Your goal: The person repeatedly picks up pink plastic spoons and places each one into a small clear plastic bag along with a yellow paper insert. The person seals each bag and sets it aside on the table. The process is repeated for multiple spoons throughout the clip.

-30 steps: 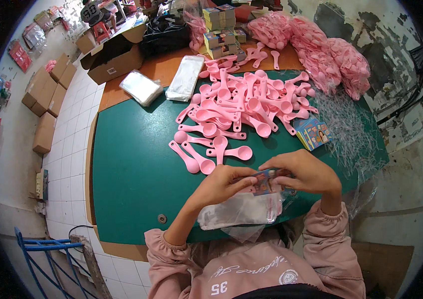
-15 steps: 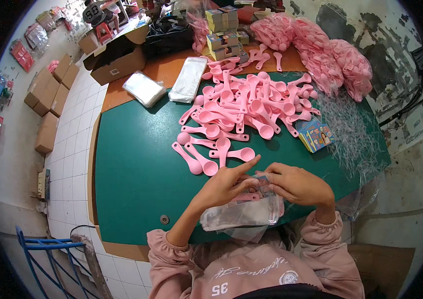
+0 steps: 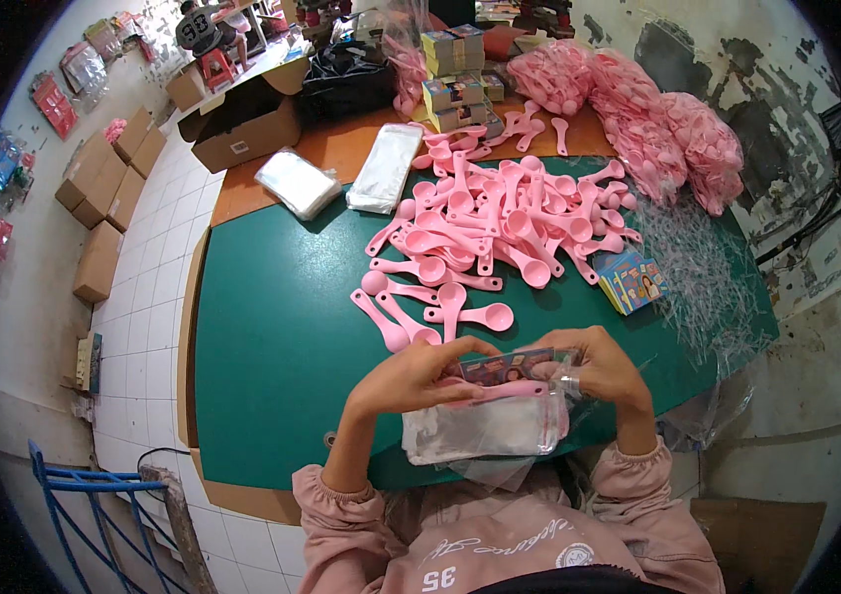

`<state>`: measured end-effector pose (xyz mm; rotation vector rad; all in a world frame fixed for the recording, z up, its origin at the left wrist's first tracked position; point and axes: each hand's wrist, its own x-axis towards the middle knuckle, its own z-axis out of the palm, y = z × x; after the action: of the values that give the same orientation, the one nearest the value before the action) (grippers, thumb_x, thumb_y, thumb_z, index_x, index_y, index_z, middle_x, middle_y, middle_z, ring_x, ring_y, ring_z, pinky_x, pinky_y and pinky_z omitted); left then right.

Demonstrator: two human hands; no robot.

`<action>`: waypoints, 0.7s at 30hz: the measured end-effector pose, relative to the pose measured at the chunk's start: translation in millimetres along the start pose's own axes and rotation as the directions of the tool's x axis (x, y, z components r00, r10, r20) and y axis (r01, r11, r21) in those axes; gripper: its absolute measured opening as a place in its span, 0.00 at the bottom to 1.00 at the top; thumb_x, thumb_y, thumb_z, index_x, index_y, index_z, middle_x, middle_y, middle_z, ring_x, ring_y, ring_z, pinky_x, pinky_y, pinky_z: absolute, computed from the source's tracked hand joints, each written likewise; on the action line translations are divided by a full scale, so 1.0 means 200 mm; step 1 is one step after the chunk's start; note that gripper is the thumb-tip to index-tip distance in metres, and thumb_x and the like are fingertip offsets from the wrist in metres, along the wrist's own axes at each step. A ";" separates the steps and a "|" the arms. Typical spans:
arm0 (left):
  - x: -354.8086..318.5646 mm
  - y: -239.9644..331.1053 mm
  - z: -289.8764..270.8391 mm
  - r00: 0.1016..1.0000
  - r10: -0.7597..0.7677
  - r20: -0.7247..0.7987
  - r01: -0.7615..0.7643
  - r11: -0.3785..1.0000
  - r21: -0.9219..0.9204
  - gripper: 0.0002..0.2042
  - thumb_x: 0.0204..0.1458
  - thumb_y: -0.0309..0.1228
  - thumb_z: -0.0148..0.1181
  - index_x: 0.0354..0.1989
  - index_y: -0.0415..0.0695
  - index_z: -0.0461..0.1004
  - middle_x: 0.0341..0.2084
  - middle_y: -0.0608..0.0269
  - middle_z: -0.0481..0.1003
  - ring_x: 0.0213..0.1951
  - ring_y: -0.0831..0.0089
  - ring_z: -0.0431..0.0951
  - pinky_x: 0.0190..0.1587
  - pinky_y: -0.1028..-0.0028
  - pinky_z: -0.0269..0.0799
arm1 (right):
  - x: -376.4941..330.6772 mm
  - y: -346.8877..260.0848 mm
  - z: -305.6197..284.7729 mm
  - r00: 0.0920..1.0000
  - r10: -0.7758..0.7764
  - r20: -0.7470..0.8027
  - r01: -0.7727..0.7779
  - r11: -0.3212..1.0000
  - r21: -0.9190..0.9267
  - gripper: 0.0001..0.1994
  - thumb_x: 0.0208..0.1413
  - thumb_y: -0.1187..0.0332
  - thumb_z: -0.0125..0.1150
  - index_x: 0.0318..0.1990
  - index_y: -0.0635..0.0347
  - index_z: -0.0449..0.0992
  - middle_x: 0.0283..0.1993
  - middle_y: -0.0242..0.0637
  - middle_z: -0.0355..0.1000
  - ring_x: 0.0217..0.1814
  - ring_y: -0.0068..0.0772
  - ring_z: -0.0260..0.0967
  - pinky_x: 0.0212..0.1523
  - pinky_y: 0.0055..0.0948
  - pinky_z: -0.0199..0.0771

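Observation:
Near the table's front edge, my left hand (image 3: 409, 376) is closed around a pink measuring spoon (image 3: 510, 391), its handle pointing right. Just above the handle, a small printed card (image 3: 506, 367) spans the space between my hands. My right hand (image 3: 601, 368) pinches the card's right end together with shiny clear plastic, which looks like a bag; whether the card is inside it I cannot tell. Beneath both hands lies a stack of clear plastic bags (image 3: 480, 433). Beyond them spreads a big heap of pink measuring spoons (image 3: 500, 223), with several loose ones nearer me.
Right of the heap sit a small pile of printed cards (image 3: 630, 281) and clear plastic shreds (image 3: 703, 277). Behind are banded card stacks (image 3: 455, 94), bulging bags of pink spoons (image 3: 638, 119), two bag stacks (image 3: 297, 183) and an open carton (image 3: 247, 124). A person (image 3: 208, 35) sits far left.
The card and spoon between my hands have come into clearer view, turned lengthwise. My left hand has shifted slightly left and now grips the spoon. The whole view has tilted a little.

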<state>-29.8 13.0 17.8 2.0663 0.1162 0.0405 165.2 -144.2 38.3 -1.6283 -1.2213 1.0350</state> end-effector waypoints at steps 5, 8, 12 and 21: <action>-0.02 0.09 -0.04 0.996 -0.069 0.055 0.076 0.986 -0.146 0.28 0.43 0.31 0.63 0.55 0.48 0.60 0.25 0.62 0.73 0.28 0.77 0.75 0.29 0.77 0.69 | -0.02 0.05 0.00 0.999 0.013 -0.032 -0.010 0.996 0.090 0.07 0.40 0.73 0.65 0.27 0.65 0.74 0.21 0.27 0.67 0.23 0.15 0.59 0.23 0.19 0.59; -0.06 0.05 -0.01 0.998 -0.057 0.008 0.057 0.957 -0.283 0.29 0.45 0.26 0.61 0.57 0.48 0.57 0.28 0.59 0.73 0.32 0.74 0.76 0.32 0.77 0.71 | -0.04 0.02 0.01 0.997 0.038 -0.061 -0.027 0.985 0.169 0.05 0.42 0.76 0.63 0.26 0.66 0.73 0.24 0.30 0.69 0.25 0.13 0.62 0.26 0.16 0.61; -0.10 0.07 0.16 0.834 -0.188 -0.518 0.181 0.981 -0.063 0.29 0.48 0.25 0.57 0.58 0.45 0.52 0.33 0.55 0.73 0.34 0.70 0.76 0.34 0.75 0.72 | -0.07 -0.01 0.05 0.982 -0.004 -0.191 0.025 0.994 0.106 0.09 0.42 0.74 0.64 0.33 0.64 0.75 0.26 0.33 0.71 0.28 0.20 0.65 0.29 0.19 0.64; -0.25 0.19 0.55 0.801 -0.495 -0.336 0.139 0.700 -0.700 0.30 0.57 0.23 0.40 0.63 0.43 0.31 0.29 0.57 0.73 0.31 0.76 0.73 0.34 0.78 0.69 | -0.24 -0.10 0.19 0.917 -0.273 0.290 0.368 0.858 -0.358 0.20 0.40 0.68 0.63 0.44 0.58 0.70 0.50 0.42 0.63 0.51 0.44 0.60 0.48 0.35 0.62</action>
<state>-68.6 -106.5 -0.5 1.2547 0.7096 0.3569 115.7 -181.4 51.1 -1.5514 -1.8995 0.8028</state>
